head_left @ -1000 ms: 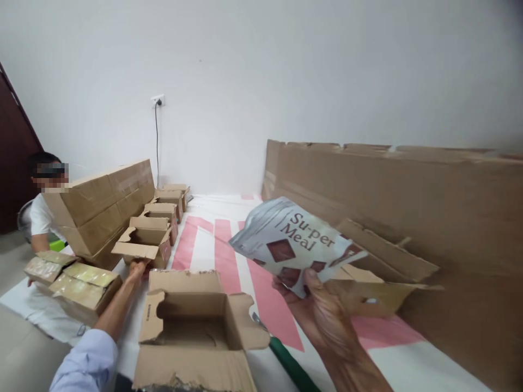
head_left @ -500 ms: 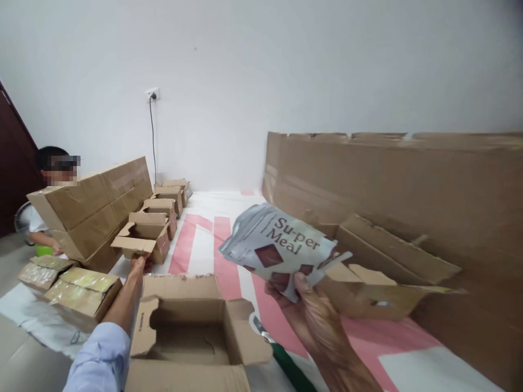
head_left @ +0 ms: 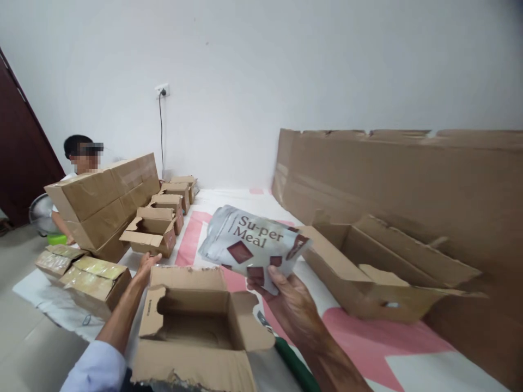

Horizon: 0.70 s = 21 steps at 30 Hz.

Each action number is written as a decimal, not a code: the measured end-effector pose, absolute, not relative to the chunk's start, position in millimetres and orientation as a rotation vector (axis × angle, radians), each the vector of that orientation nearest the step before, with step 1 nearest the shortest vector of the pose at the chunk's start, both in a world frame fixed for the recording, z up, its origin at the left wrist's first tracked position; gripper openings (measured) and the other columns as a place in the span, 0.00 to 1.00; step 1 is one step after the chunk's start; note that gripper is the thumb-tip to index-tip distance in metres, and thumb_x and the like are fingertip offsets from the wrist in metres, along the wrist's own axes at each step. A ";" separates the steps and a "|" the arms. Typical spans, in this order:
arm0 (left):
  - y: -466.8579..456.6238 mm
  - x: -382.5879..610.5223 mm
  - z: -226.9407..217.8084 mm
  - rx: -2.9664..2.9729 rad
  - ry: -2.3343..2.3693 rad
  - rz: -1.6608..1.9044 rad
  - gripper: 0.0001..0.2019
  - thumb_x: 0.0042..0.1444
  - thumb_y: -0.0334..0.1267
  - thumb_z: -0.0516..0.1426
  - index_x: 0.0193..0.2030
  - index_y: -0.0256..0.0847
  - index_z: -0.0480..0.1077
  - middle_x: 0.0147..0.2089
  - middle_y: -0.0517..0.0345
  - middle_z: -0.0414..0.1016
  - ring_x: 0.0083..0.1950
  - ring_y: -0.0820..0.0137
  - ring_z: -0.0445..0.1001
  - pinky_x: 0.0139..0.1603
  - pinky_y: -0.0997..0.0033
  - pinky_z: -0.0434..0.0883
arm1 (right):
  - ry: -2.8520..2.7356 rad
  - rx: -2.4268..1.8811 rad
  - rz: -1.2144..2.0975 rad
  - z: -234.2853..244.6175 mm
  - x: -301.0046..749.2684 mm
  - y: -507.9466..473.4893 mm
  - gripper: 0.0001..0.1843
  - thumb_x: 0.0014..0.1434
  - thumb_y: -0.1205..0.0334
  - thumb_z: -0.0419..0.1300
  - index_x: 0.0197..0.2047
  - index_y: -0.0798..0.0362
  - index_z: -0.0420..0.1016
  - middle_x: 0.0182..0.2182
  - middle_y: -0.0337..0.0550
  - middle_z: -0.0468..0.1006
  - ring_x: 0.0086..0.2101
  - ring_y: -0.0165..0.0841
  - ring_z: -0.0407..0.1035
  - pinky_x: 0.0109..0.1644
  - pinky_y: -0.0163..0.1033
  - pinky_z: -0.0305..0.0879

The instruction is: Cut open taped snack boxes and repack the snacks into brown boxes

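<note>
My right hand (head_left: 288,302) grips a silvery pouch (head_left: 249,245) printed "Su-per Meal" by its lower edge, holding it above and just right of an open, empty cardboard box (head_left: 196,321) in front of me. My left hand (head_left: 146,265) rests at the far left corner of that box, fingers stretched out against its back flap. A large open carton (head_left: 368,272) lies to the right of the pouch.
A row of small open boxes (head_left: 153,231) runs toward the wall. Big closed cartons (head_left: 102,198) stand left, with flat taped boxes (head_left: 87,277) before them. Another person (head_left: 79,158) crouches behind the cartons. Tall cardboard sheets (head_left: 408,179) lean at the right. A green object (head_left: 292,365) lies beside my box.
My right hand has carried the pouch leftward and lower, toward the open box. My left hand stayed at the box's far corner. The view swung slightly right.
</note>
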<state>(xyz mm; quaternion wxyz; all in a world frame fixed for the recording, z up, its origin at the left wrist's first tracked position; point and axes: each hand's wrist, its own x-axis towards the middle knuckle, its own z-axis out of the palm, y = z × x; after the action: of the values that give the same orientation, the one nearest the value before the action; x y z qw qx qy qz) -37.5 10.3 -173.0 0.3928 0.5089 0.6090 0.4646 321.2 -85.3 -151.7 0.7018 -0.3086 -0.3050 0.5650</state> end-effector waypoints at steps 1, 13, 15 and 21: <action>1.1 -39.3 -165.9 1.329 1.547 1.183 0.15 0.61 0.46 0.65 0.48 0.38 0.77 0.43 0.51 0.81 0.45 0.57 0.81 0.41 0.65 0.75 | -0.701 -0.694 1.268 -150.0 317.6 -85.8 0.25 0.45 0.41 0.79 0.38 0.48 0.79 0.28 0.41 0.84 0.28 0.40 0.78 0.35 0.49 0.79; -71.0 -107.4 -81.0 2.127 2.197 0.102 0.11 0.41 0.34 0.68 0.35 0.45 0.80 0.41 0.49 0.85 0.54 0.46 0.78 0.63 0.50 0.63 | -0.829 -0.713 1.277 -118.7 288.7 -92.6 0.30 0.42 0.40 0.79 0.42 0.48 0.79 0.35 0.43 0.86 0.34 0.41 0.80 0.38 0.48 0.80; -82.1 -113.1 -83.7 2.137 2.182 0.054 0.08 0.43 0.31 0.66 0.33 0.45 0.80 0.39 0.50 0.85 0.53 0.49 0.79 0.63 0.53 0.63 | -0.848 -0.723 1.286 -118.6 287.2 -95.4 0.31 0.43 0.39 0.79 0.43 0.48 0.79 0.35 0.43 0.86 0.33 0.40 0.80 0.37 0.47 0.80; -100.8 -112.6 -59.0 2.108 1.937 0.353 0.17 0.45 0.36 0.69 0.45 0.46 0.83 0.52 0.48 0.85 0.58 0.48 0.78 0.64 0.55 0.67 | -0.967 -0.711 1.320 -114.3 277.8 -100.0 0.31 0.46 0.38 0.77 0.47 0.48 0.78 0.41 0.45 0.87 0.36 0.42 0.81 0.38 0.46 0.79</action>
<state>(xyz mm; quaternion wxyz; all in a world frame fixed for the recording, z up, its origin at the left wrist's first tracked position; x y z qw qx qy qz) -112.6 -100.8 -59.0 0.1284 0.7248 0.6660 0.1212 277.8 -100.0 -114.3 0.6278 -0.3101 -0.4220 0.5759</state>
